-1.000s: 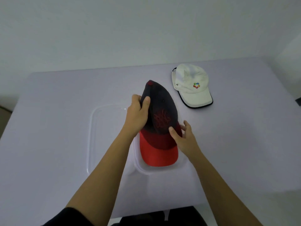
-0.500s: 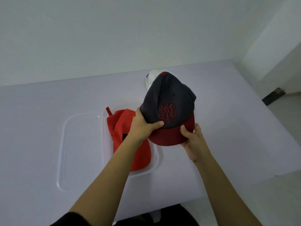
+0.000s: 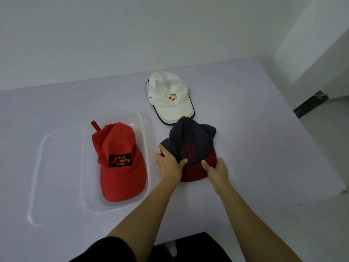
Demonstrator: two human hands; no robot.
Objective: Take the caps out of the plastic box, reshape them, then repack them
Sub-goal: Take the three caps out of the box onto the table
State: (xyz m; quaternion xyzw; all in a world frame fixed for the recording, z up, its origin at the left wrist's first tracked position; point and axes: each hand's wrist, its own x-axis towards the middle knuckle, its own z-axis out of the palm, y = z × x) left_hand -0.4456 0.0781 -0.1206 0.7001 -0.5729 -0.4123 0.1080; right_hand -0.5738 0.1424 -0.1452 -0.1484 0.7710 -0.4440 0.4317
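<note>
Left hand (image 3: 169, 163) and right hand (image 3: 217, 170) both grasp the grey cap (image 3: 188, 138) where its soft crown meets the dark-red brim, thumbs on top, fingers hidden beneath. The cap sits on the pale table (image 3: 264, 148), its crown crumpled. Just beyond lies a white cap (image 3: 170, 87) with a black-edged brim. Left of the hands, a clear plastic box (image 3: 147, 140) holds a red cap (image 3: 120, 178) bearing a black patch; a clear lid (image 3: 47, 167) lies at the box's left side

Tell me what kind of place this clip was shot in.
Likely a plain indoor room, perhaps a staged recording spot: a table under lavender cloth, bare white walls, and a pale floor with dark skirting at right.
</note>
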